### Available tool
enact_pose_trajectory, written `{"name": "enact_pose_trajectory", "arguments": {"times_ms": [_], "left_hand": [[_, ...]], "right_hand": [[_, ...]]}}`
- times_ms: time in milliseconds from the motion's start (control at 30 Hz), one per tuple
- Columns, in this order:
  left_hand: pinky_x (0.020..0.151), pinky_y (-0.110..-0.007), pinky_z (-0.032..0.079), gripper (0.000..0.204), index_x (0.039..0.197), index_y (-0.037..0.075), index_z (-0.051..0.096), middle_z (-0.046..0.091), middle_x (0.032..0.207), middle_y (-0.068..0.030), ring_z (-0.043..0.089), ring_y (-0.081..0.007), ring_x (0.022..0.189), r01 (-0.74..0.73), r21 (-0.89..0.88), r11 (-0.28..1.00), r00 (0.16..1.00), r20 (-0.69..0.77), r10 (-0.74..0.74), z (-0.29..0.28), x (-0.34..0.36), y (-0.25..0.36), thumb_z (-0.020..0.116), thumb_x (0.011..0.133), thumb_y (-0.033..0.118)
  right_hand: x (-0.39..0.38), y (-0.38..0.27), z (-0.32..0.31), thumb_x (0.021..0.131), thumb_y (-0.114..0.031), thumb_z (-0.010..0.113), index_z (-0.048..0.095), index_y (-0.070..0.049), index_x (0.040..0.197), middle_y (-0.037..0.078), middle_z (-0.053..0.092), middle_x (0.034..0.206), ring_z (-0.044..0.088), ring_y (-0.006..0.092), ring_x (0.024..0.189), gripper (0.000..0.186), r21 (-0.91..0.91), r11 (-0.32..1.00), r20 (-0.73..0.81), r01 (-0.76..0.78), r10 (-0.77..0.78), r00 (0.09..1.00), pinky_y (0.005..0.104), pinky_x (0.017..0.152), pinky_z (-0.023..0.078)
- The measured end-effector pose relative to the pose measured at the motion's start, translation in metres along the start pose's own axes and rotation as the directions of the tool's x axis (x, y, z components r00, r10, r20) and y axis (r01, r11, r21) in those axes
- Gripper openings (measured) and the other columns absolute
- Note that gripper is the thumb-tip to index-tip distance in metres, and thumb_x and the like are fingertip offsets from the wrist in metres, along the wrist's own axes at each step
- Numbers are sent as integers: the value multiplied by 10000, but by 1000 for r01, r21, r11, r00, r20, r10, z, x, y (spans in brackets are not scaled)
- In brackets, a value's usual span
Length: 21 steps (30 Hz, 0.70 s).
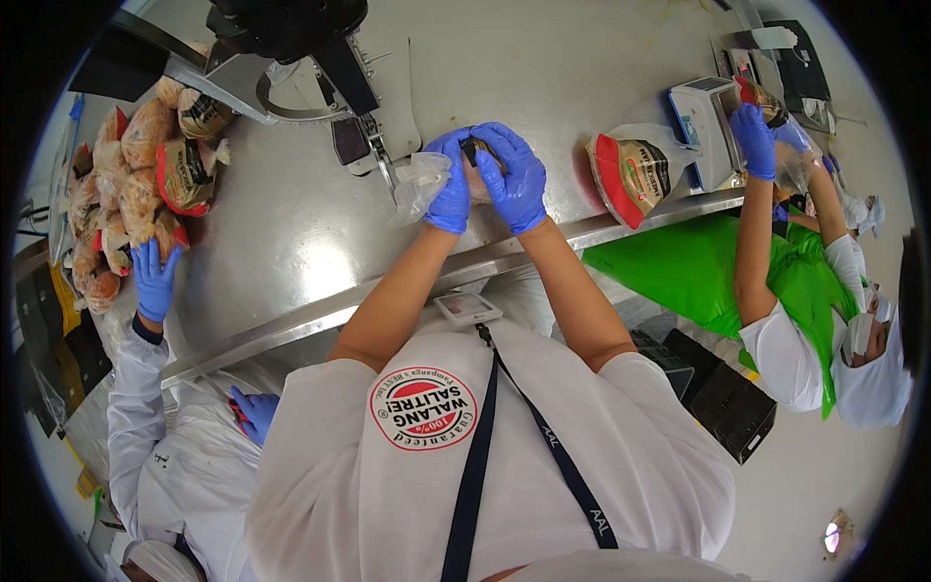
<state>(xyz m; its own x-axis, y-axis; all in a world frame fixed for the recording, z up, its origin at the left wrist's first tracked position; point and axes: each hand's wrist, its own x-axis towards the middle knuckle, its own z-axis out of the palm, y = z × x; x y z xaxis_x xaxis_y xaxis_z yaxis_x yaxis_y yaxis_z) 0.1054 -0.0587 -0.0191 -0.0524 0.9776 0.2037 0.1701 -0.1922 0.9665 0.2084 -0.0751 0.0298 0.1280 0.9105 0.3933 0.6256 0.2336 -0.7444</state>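
Over the metal table, near its front edge, my blue-gloved left hand (pixel 447 191) and right hand (pixel 516 181) are wrapped around a bagged chicken (pixel 477 186). My fingers cover most of it, and only a dark label part and some pinkish meat show between them. To the left of my left hand, a crumpled clear plastic end of the bag (pixel 423 182) sticks out beside the metal arm of a black-and-steel bag-closing machine (pixel 373 145). Another bagged chicken (pixel 630 175) with a red-and-beige label lies to the right of my right hand.
A pile of bagged chickens (pixel 145 184) lies at the left, a co-worker's gloved hand (pixel 155 276) against it. A white scale (pixel 706 126) stands at the right, where a person in a green apron (pixel 810 291) holds another bag. Black crates (pixel 722 403) sit below the table edge.
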Motion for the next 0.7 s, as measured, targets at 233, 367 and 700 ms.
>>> {"name": "enact_pose_trajectory", "arguments": {"times_ms": [233, 367, 700], "left_hand": [[801, -362, 440, 236, 963, 30, 582, 605, 911, -146, 575, -280, 868, -140, 109, 984, 989, 68, 133, 7, 2, -9, 420, 872, 175], [764, -357, 459, 204, 955, 28, 580, 604, 915, -149, 584, -290, 818, -155, 223, 962, 985, 114, 132, 8, 1, -16, 434, 861, 134], [745, -357, 451, 187, 908, 62, 584, 612, 895, -120, 584, -273, 826, -46, 48, 998, 999, 29, 45, 6, 4, -17, 449, 854, 178]], "right_hand": [[-9, 4, 6, 848, -248, 468, 635, -68, 998, 144, 597, 1013, 584, 305, 890, 288, -156, 988, -94, 3, -18, 995, 365, 764, 478], [-10, 7, 8, 844, -247, 460, 627, -66, 1012, 145, 592, 1024, 578, 305, 905, 298, -147, 989, -115, -18, 1, 993, 366, 771, 475], [-8, 1, 11, 882, -232, 432, 634, -55, 992, 129, 609, 1012, 591, 292, 886, 290, -249, 968, -89, -23, 1, 996, 355, 776, 468]]}}
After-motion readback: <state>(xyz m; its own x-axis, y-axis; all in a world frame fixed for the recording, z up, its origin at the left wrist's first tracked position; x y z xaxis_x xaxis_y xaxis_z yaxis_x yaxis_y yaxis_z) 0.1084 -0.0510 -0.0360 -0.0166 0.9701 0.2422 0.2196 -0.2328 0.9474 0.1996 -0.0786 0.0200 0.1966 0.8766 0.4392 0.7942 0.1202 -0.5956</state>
